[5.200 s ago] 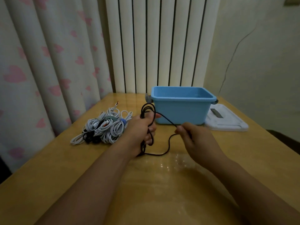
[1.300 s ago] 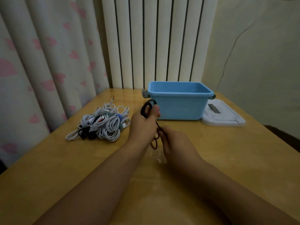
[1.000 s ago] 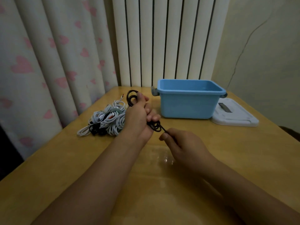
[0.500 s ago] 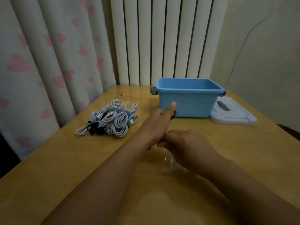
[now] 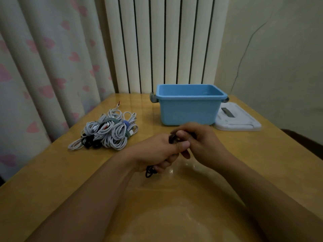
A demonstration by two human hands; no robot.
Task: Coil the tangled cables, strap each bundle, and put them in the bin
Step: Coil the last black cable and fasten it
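Black cable [image 5: 150, 171] mostly buried in clenched left hand [image 5: 157, 151], loops poking out top and bottom, coil roughly upright, right hand [image 5: 201, 140] pinching its upper end.

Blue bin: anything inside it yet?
The blue bin shows only bare inner walls; its floor is hidden behind the front wall, so I cannot rule out something lying low. The black cable is gripped in the left hand, outside the bin.

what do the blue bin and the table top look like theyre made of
Blue bin: probably moulded plastic, going by its even matte colour and rolled rim. Table top: looks like yellowish wood or laminate with a glossy coat, since light glints off it near the hands.
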